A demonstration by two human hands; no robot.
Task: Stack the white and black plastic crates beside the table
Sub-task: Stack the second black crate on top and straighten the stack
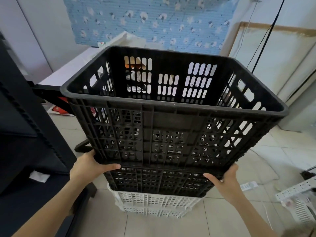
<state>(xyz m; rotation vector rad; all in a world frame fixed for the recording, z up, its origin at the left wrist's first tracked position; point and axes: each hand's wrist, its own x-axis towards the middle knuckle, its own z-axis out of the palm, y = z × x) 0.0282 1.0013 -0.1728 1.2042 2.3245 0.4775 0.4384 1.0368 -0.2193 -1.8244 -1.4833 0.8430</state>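
A large black slatted plastic crate (171,106) fills the middle of the view, tipped with its open top facing away and upward. My left hand (90,165) grips its lower near-left corner and my right hand (225,181) grips its lower near-right corner. Under it a second black crate (159,183) sits on white crates (153,205) stacked on the tiled floor. The held crate's lower edge meets the black crate below; whether it rests fully on it I cannot tell.
A black table (25,134) stands at the left, close to the stack. A white perforated rack (297,200) lies on the floor at right, with a remote (248,185) nearby. A blue flowered cloth (150,21) hangs on the back wall.
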